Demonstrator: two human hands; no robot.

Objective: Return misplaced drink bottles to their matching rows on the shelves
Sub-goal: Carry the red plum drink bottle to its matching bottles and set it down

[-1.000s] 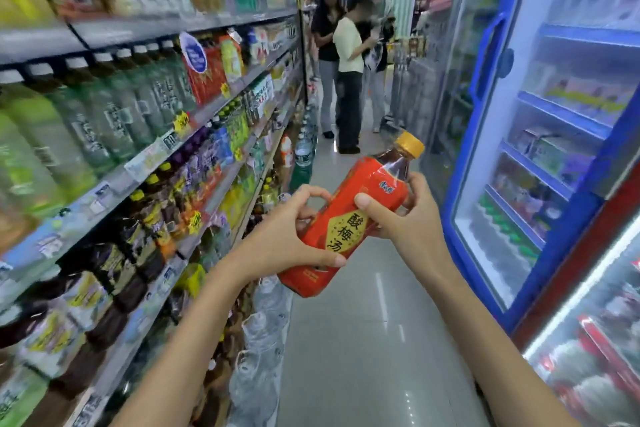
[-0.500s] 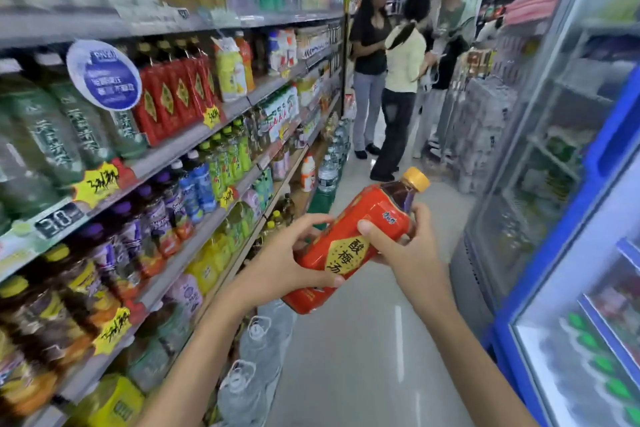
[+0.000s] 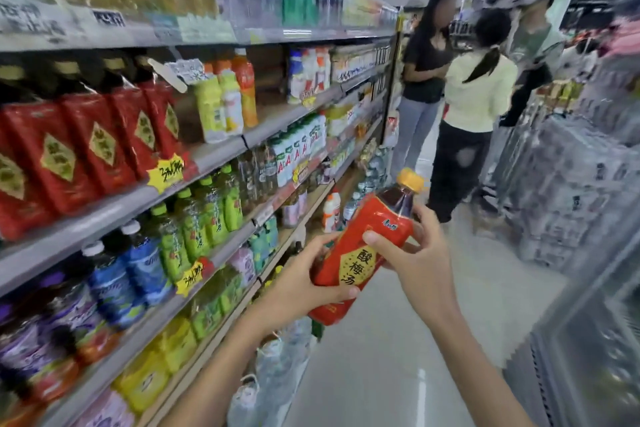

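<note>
From the head camera, both hands hold a red-labelled plastic drink bottle with a yellow cap (image 3: 363, 253), tilted with the cap up and to the right, out in the aisle to the right of the grey metal shelving (image 3: 214, 156). The left hand (image 3: 304, 284) wraps the bottle's lower half, thumb pressed across the label; the right hand (image 3: 419, 260) clasps its upper part, fingers curled behind. Half a second earlier the same two-handed grip held, but the view has since swung left and closer: the matching row of red-labelled bottles (image 3: 86, 146) on the shelving's second tier now looms larger at the left, above green-labelled bottles (image 3: 204, 215). Three people (image 3: 474, 94) stand beyond the shelving's far end.
</note>
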